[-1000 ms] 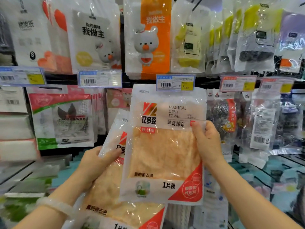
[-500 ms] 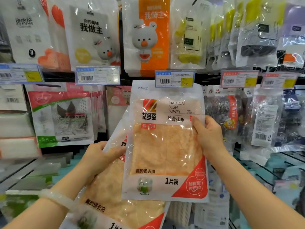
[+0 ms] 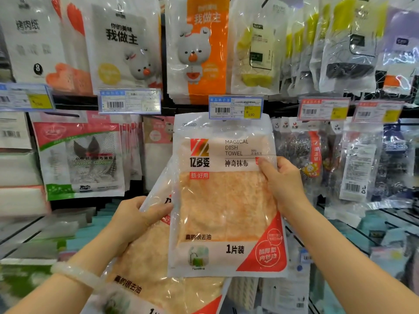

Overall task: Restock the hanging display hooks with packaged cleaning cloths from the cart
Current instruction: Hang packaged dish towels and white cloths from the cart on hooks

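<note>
The step in hand was hanging one dish towel pack (image 3: 226,196) on the hook behind the price tag (image 3: 235,107). The pack's top edge was just below this tag. The right hand (image 3: 283,184) pinched its right edge. The left hand (image 3: 136,218) gripped a spare pack (image 3: 156,275), lower and left of the tag. Next, I think, the pack's hang hole must meet the hook tip, which was hidden.
</note>
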Action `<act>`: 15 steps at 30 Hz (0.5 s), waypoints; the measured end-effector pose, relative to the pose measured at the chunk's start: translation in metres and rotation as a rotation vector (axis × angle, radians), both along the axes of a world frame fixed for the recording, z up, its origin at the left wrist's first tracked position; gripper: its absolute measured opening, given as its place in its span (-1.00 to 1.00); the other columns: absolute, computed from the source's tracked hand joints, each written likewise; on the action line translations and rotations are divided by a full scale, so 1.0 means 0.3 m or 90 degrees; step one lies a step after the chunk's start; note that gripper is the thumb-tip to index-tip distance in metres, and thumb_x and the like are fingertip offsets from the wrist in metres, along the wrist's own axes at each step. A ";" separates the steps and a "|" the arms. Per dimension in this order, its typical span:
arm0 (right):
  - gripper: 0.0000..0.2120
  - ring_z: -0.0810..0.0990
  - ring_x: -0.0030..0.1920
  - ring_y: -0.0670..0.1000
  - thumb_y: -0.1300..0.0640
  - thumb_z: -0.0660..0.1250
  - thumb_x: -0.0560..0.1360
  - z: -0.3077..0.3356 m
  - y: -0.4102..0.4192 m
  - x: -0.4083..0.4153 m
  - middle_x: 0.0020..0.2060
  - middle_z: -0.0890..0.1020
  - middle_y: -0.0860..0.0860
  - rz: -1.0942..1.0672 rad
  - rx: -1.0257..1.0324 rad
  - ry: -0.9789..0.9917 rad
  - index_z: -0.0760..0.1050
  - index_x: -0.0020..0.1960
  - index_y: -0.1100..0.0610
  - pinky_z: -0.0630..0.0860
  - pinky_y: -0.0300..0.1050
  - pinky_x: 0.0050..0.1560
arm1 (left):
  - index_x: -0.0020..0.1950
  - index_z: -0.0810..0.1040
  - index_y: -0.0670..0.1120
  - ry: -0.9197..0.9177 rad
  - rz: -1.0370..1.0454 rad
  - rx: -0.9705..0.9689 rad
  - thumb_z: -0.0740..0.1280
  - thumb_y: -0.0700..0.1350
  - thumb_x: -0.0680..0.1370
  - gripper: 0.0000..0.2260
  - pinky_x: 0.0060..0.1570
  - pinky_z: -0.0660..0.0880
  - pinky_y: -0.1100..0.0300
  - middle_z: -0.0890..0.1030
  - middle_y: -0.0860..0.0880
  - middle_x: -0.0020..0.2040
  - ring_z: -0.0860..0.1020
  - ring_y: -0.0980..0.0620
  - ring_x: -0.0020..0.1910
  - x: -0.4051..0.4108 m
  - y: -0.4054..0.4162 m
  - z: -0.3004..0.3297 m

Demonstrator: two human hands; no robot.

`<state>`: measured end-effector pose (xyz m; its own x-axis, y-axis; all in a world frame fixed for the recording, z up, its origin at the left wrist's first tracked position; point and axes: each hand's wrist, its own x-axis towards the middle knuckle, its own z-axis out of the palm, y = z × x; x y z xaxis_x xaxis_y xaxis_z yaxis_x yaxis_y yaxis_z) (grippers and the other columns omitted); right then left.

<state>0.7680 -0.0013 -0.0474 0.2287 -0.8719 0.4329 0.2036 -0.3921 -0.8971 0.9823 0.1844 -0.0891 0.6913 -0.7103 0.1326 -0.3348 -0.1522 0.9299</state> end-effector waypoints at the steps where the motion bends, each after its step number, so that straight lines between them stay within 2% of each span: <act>1: -0.95 0.67 -0.30 -0.11 0.06 0.36 0.49 0.003 0.000 0.005 -0.27 0.68 -0.05 -0.004 0.004 0.002 0.55 -0.12 0.02 0.57 -0.25 -0.36 | -0.17 0.62 -0.11 0.004 0.001 -0.002 0.52 0.03 0.35 -0.77 -0.38 0.58 0.12 0.67 -0.13 -0.25 0.64 -0.08 -0.28 0.000 0.001 0.005; 3: -0.94 0.68 -0.21 -0.04 0.05 0.36 0.49 0.008 -0.002 0.012 -0.20 0.69 0.00 -0.003 0.020 -0.004 0.55 -0.10 0.03 0.61 -0.14 -0.25 | -0.14 0.62 -0.12 0.012 0.002 -0.006 0.52 0.04 0.35 -0.74 -0.27 0.61 0.01 0.67 -0.16 -0.21 0.65 -0.14 -0.21 0.001 0.003 0.020; 5: -0.93 0.69 -0.19 0.00 0.06 0.35 0.50 0.012 -0.004 0.014 -0.18 0.69 0.03 0.003 0.035 -0.017 0.56 -0.09 0.05 0.61 -0.12 -0.25 | -0.11 0.62 -0.14 0.015 0.005 -0.007 0.52 0.06 0.35 -0.70 -0.21 0.62 -0.04 0.67 -0.16 -0.19 0.65 -0.17 -0.19 0.003 0.004 0.035; 8: -0.93 0.68 -0.27 -0.06 0.06 0.35 0.50 0.009 -0.006 0.011 -0.21 0.69 0.01 -0.004 0.041 -0.025 0.55 -0.09 0.05 0.57 -0.22 -0.38 | -0.12 0.63 -0.11 0.029 0.004 -0.015 0.52 0.07 0.33 -0.71 -0.38 0.61 0.09 0.69 -0.14 -0.22 0.66 -0.12 -0.24 -0.001 0.002 0.046; 10: -0.94 0.67 -0.30 -0.07 0.07 0.35 0.50 0.003 -0.010 0.006 -0.21 0.68 0.01 -0.016 0.045 -0.022 0.54 -0.11 0.06 0.57 -0.22 -0.39 | -0.14 0.63 -0.09 0.030 0.004 -0.018 0.52 0.07 0.33 -0.73 -0.43 0.57 0.14 0.69 -0.11 -0.24 0.66 -0.08 -0.27 -0.005 -0.002 0.043; 15: -0.93 0.63 -0.14 0.11 0.07 0.34 0.50 -0.012 -0.018 0.006 -0.13 0.66 0.13 -0.013 0.072 -0.008 0.53 -0.10 0.08 0.60 0.06 -0.12 | -0.17 0.64 -0.11 0.001 0.012 -0.004 0.51 0.06 0.35 -0.74 -0.53 0.49 0.25 0.68 -0.07 -0.30 0.64 0.02 -0.38 0.003 -0.008 0.028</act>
